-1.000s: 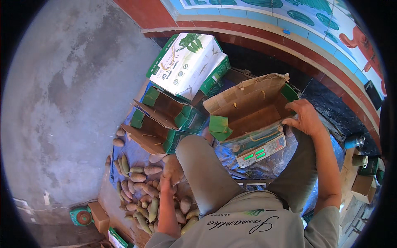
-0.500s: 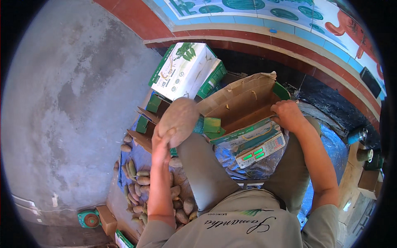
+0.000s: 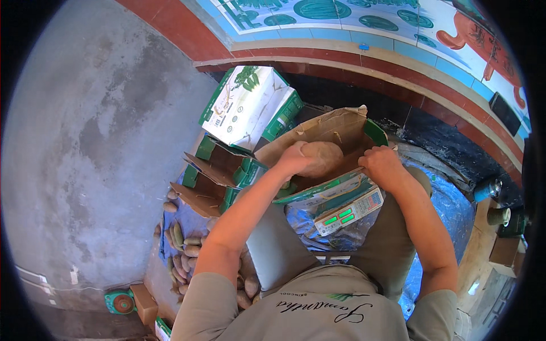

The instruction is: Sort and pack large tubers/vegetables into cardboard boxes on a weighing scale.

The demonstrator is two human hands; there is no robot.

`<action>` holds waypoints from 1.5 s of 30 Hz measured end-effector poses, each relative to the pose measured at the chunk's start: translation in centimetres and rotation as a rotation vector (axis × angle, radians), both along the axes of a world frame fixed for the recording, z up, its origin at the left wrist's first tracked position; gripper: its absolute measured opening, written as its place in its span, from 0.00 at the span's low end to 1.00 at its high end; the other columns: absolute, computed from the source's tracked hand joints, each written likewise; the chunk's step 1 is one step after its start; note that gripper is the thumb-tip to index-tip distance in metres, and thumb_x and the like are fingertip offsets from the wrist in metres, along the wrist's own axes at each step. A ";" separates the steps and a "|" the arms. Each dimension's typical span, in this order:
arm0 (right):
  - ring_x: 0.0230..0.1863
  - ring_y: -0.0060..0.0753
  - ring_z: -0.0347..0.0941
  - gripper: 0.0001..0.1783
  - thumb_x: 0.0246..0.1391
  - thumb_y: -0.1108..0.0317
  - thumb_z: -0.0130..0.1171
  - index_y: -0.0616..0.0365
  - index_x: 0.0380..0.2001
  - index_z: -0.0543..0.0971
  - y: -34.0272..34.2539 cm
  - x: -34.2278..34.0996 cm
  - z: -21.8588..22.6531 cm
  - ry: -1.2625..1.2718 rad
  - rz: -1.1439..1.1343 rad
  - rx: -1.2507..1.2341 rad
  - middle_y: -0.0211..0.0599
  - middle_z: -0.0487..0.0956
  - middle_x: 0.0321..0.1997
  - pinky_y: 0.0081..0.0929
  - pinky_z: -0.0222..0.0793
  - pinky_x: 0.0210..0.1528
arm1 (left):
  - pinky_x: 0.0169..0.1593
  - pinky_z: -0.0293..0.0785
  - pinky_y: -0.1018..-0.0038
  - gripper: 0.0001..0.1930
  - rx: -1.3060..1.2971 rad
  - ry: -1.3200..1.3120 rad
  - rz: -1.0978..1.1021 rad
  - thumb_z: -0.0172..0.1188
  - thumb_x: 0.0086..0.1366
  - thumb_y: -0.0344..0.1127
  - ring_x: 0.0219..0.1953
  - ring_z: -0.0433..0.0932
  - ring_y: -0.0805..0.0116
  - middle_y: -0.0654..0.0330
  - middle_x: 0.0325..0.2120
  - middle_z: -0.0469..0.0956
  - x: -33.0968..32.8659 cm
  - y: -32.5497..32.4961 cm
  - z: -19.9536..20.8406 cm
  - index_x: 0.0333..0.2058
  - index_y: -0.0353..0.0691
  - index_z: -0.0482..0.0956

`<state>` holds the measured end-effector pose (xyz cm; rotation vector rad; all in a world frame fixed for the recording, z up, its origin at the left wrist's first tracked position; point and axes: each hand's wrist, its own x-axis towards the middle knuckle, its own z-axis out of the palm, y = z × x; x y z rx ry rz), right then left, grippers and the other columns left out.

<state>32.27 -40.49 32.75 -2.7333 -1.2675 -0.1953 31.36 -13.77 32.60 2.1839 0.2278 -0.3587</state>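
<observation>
While the open brown cardboard box (image 3: 335, 133) sits on the plastic-wrapped scale (image 3: 347, 211), the left hand (image 3: 293, 159) curls its fingers tight round a smooth tan mango (image 3: 323, 157) just above the box's mouth, long axis lying left to right. Right hand (image 3: 382, 165) grips the box's near edge, fingers together.

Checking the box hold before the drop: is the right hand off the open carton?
No, the right hand grips the near edge of the open carton while the left hand holds a brown tuber over it.
</observation>
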 end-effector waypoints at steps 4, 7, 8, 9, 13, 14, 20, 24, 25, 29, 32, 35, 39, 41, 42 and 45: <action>0.33 0.34 0.74 0.04 0.44 0.65 0.55 0.50 0.22 0.78 -0.4 -0.2 0.1 -0.010 0.025 0.011 0.32 0.76 0.26 0.32 0.67 0.35 | 0.49 0.68 0.70 0.37 0.196 0.064 -0.138 0.69 0.43 0.45 0.48 0.72 0.60 0.51 0.46 0.73 1.9 -0.7 -3.8 0.52 0.37 0.68; 0.32 0.35 0.73 0.03 0.43 0.66 0.56 0.50 0.21 0.77 -0.8 -0.3 -0.2 0.007 0.018 0.019 0.32 0.75 0.25 0.32 0.67 0.36 | 0.47 0.70 0.67 0.40 0.263 0.173 -0.216 0.71 0.38 0.50 0.46 0.74 0.56 0.49 0.44 0.74 2.4 -1.4 -5.7 0.50 0.37 0.70; 0.32 0.36 0.73 0.03 0.42 0.66 0.57 0.51 0.21 0.76 -0.9 -0.3 -0.3 0.030 0.005 0.024 0.33 0.75 0.24 0.33 0.67 0.37 | 0.47 0.71 0.67 0.40 0.331 0.228 -0.301 0.71 0.38 0.52 0.46 0.74 0.56 0.50 0.44 0.75 2.7 -1.6 -6.2 0.49 0.38 0.70; 0.32 0.36 0.73 0.03 0.42 0.66 0.57 0.51 0.21 0.76 -0.9 -0.3 -0.3 0.029 0.011 0.020 0.33 0.75 0.24 0.33 0.67 0.37 | 0.46 0.72 0.66 0.40 0.399 0.281 -0.379 0.71 0.37 0.53 0.46 0.74 0.56 0.50 0.43 0.75 2.7 -1.4 -6.6 0.49 0.38 0.71; 0.32 0.36 0.73 0.03 0.43 0.67 0.56 0.51 0.20 0.76 -1.0 -0.2 0.0 0.054 0.035 0.050 0.33 0.75 0.25 0.33 0.67 0.37 | 0.40 0.75 0.65 0.42 0.411 0.310 -0.384 0.71 0.36 0.55 0.44 0.75 0.56 0.51 0.44 0.75 2.9 -1.0 -8.3 0.50 0.40 0.70; 0.32 0.36 0.73 0.03 0.43 0.67 0.55 0.51 0.20 0.76 -1.0 -0.1 0.1 0.066 0.035 0.055 0.33 0.75 0.25 0.33 0.67 0.37 | 0.40 0.75 0.65 0.42 0.407 0.313 -0.378 0.71 0.36 0.55 0.44 0.75 0.56 0.51 0.44 0.75 2.9 -1.0 -8.7 0.50 0.40 0.70; 0.32 0.37 0.72 0.03 0.43 0.66 0.56 0.51 0.21 0.76 -1.1 -0.1 0.3 0.059 0.026 0.035 0.33 0.74 0.24 0.33 0.68 0.36 | 0.49 0.69 0.67 0.33 0.371 0.314 -0.333 0.67 0.45 0.49 0.47 0.73 0.54 0.50 0.46 0.74 2.8 -1.6 -8.7 0.50 0.42 0.72; 0.32 0.34 0.73 0.02 0.44 0.68 0.55 0.51 0.22 0.76 -0.7 -0.1 0.8 0.052 0.027 -0.007 0.32 0.75 0.24 0.32 0.67 0.35 | 0.50 0.69 0.66 0.24 0.390 0.229 -0.524 0.63 0.50 0.45 0.47 0.74 0.55 0.52 0.44 0.76 3.0 -0.6 -9.8 0.47 0.45 0.75; 0.32 0.35 0.72 0.02 0.44 0.68 0.55 0.51 0.21 0.76 -0.7 0.0 0.8 0.040 0.022 0.028 0.33 0.75 0.24 0.32 0.67 0.35 | 0.51 0.69 0.66 0.22 0.402 0.170 -0.558 0.61 0.52 0.44 0.47 0.74 0.55 0.53 0.44 0.76 2.8 -0.8 -9.6 0.47 0.46 0.76; 0.32 0.36 0.72 0.02 0.44 0.69 0.55 0.52 0.21 0.76 -0.4 0.0 0.9 0.046 -0.015 0.054 0.34 0.74 0.23 0.33 0.67 0.36 | 0.50 0.69 0.65 0.20 0.437 0.115 -0.488 0.59 0.53 0.46 0.46 0.75 0.55 0.53 0.43 0.76 1.9 -2.1 -5.8 0.46 0.48 0.77; 0.32 0.37 0.72 0.02 0.43 0.69 0.56 0.52 0.21 0.76 -0.1 0.1 1.0 0.038 -0.004 0.094 0.34 0.74 0.23 0.34 0.67 0.35 | 0.49 0.70 0.64 0.19 0.443 0.090 -0.490 0.57 0.54 0.46 0.45 0.75 0.54 0.53 0.43 0.77 1.4 -1.6 -4.4 0.45 0.48 0.78; 0.31 0.38 0.72 0.02 0.42 0.69 0.57 0.53 0.21 0.76 0.6 0.1 1.3 0.051 0.033 0.109 0.34 0.73 0.23 0.34 0.67 0.35 | 0.50 0.70 0.65 0.20 0.399 0.066 -0.472 0.57 0.55 0.47 0.46 0.75 0.56 0.55 0.42 0.77 1.0 -0.4 -4.0 0.46 0.49 0.77; 0.32 0.39 0.72 0.03 0.41 0.69 0.59 0.54 0.21 0.76 0.7 0.4 0.9 0.062 0.013 0.122 0.35 0.73 0.23 0.35 0.67 0.36 | 0.45 0.71 0.67 0.21 0.257 -0.025 -0.440 0.54 0.58 0.50 0.39 0.77 0.55 0.50 0.36 0.78 0.2 0.9 -2.3 0.44 0.43 0.77; 0.32 0.39 0.72 0.04 0.40 0.68 0.60 0.54 0.21 0.76 0.9 0.5 0.8 0.066 -0.022 0.114 0.35 0.74 0.24 0.35 0.67 0.36 | 0.45 0.70 0.67 0.22 0.222 -0.045 -0.430 0.54 0.59 0.51 0.38 0.77 0.55 0.50 0.35 0.79 -0.4 1.6 -1.4 0.44 0.41 0.77; 0.32 0.39 0.72 0.04 0.40 0.68 0.60 0.54 0.21 0.76 1.0 0.5 0.8 0.065 -0.016 0.112 0.35 0.74 0.24 0.35 0.67 0.36 | 0.45 0.70 0.67 0.22 0.192 -0.001 -0.445 0.55 0.59 0.51 0.39 0.77 0.54 0.50 0.35 0.79 -1.0 1.7 0.2 0.44 0.40 0.77; 0.32 0.40 0.72 0.05 0.39 0.68 0.61 0.55 0.22 0.76 1.4 0.3 1.3 0.068 -0.012 0.102 0.36 0.74 0.25 0.35 0.67 0.37 | 0.45 0.70 0.67 0.23 0.070 0.047 -0.524 0.57 0.58 0.51 0.39 0.77 0.55 0.50 0.35 0.79 -2.6 2.4 1.4 0.45 0.39 0.76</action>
